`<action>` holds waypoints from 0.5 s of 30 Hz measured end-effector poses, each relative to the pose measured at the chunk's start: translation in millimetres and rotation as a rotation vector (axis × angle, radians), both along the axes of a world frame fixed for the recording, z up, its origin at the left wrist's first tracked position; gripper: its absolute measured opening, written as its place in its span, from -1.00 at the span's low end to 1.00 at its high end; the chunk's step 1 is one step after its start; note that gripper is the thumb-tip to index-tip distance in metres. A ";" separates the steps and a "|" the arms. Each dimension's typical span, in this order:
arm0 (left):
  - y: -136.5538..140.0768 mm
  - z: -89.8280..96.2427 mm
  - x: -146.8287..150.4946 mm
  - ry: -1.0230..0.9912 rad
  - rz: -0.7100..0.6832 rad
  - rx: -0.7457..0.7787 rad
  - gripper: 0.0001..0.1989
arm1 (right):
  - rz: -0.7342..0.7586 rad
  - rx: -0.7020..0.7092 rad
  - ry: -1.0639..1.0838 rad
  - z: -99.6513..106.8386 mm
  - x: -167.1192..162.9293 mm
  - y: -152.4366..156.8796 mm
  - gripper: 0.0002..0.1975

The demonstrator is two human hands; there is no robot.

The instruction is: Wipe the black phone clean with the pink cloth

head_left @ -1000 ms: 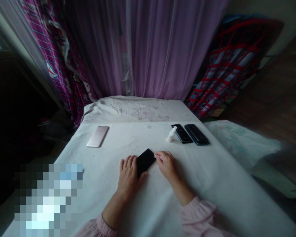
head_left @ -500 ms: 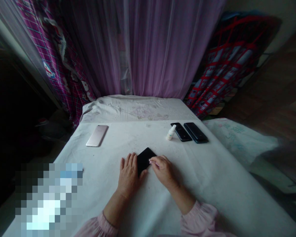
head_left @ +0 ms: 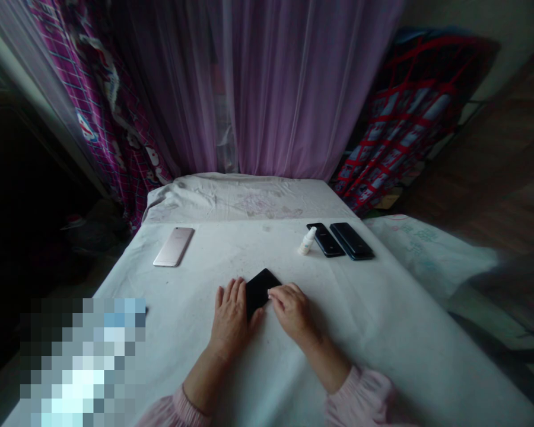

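Observation:
A black smartphone [head_left: 260, 289] lies slantwise on the white cloth in front of me, its dark face up. My left hand [head_left: 231, 311] holds it at its left side and near edge, fingers stretched forward and the thumb along the bottom. At its right edge, my right hand [head_left: 292, 308] is closed in a pinch. A tiny white piece [head_left: 269, 292] pokes out from those fingertips over the phone's face; its kind is too small to make out, and most of it is hidden.
A pink-backed smartphone [head_left: 174, 247] lies at the left. Toward the right stand a small white spray bottle [head_left: 307, 241] and two dark phones [head_left: 326, 240] side by side. A blurred-out patch [head_left: 84, 367] covers the near left. Purple curtains [head_left: 289, 89] hang behind the cloth-covered table [head_left: 382, 332].
The right fingertips have shifted very slightly on the phone. The view has tilted a little. My left hand stays in place on the phone.

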State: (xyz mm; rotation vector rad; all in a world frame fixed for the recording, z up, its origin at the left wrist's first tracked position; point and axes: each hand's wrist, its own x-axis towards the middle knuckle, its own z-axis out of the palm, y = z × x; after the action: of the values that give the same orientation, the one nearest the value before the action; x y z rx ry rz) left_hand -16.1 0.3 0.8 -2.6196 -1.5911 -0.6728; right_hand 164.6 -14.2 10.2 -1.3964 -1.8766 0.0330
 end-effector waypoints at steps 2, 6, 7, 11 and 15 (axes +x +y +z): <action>0.7 -1.3 -0.5 0.000 -0.006 0.009 -0.41 | 0.040 -0.011 0.001 0.4 -7.2 -3.0 -0.76; 1.4 -1.8 -1.2 -0.004 -0.011 0.002 -0.40 | 0.030 -0.013 0.001 1.4 -5.8 -1.9 -0.77; 1.5 -1.5 -1.4 -0.005 -0.012 -0.002 -0.40 | 0.009 -0.016 0.000 1.6 -2.3 -0.2 -0.78; 1.3 -0.1 -1.7 -0.016 -0.017 -0.006 -0.39 | -0.110 -0.025 0.004 1.5 14.4 8.0 -0.79; 1.4 0.9 -1.8 -0.011 -0.021 -0.023 -0.39 | -0.131 -0.008 0.005 1.3 19.0 10.5 -0.80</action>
State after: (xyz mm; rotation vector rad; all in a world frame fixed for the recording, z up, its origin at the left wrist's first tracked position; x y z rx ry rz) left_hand -17.9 1.7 1.7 -2.6572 -1.5857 -0.6754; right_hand 183.6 -3.7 11.4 -1.5206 -1.7792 -0.0208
